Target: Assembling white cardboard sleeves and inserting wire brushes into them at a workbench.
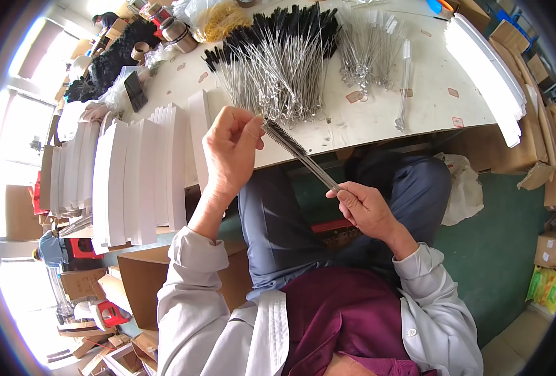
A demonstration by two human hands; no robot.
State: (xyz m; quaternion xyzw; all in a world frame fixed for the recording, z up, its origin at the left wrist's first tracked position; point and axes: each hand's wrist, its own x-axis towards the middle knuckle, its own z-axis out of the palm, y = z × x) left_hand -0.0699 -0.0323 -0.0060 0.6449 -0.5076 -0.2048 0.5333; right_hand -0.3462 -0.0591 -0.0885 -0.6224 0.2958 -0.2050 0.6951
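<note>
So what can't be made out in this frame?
- Head view: brush top end, hidden inside left hand.
- Its wire end, covered by right hand fingers.
- Single brushes in the table pile: too small, overlapping.
- Far clutter at the rim: bent and blurred.

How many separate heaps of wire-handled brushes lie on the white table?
2: a large black-bristled heap at the table's middle, and a smaller pale heap just right of it. Others may be hidden beyond the far edge.

Both hands raised, left grip (231,150) and right grip (362,207) pinched closed.
</note>
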